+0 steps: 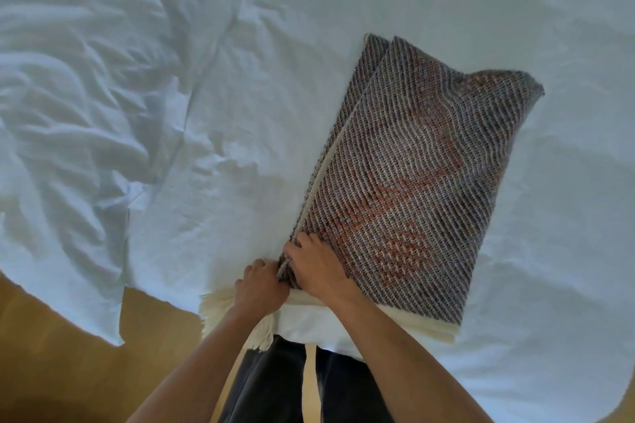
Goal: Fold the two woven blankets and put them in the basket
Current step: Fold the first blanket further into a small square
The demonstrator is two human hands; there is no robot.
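Two hands are gripping the near left corner of the folded blanket (405,165), which is lying flat on a white bedsheet (515,10), wrinkled toward the left. The left hand (261,285) is clutching the corner's edge, and the right hand (316,268) is pinching it from above. The blanket's cream fringe (220,309) is hanging toward a wooden floor (68,354) showing at lower left.

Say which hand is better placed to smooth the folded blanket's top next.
Probably right: the right hand sits over the woven blanket, holding its edge; the left hand grips the corner from outside.
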